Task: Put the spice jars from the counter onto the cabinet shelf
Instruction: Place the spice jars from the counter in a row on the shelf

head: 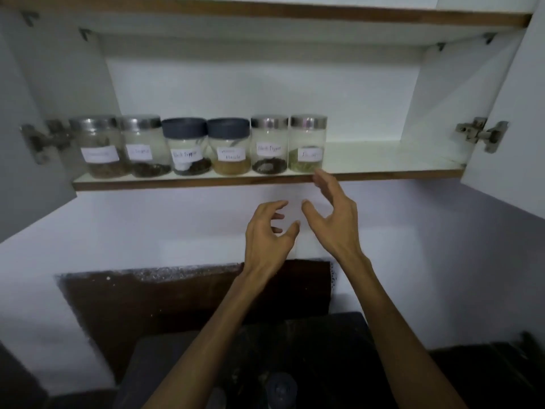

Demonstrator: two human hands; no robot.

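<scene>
Dark worktop (472, 367) sitting at 6 o'clock, blurry round item on it, can't tell what. Left hand (267, 240) and right hand (333, 219) hovering mid-frame, both spread, fingers curled, gripping nothing. Right fingertips (318, 177) reaching to the shelf (383, 173) edge, just below the rightmost jar (308, 143). Six spice jars (200, 146) standing in a row at 10–12 o'clock: clear glass-like cylinders, steel or dark lids, paper labels. Likely light, smooth, breakable; gripping round the body looks safest.
</scene>
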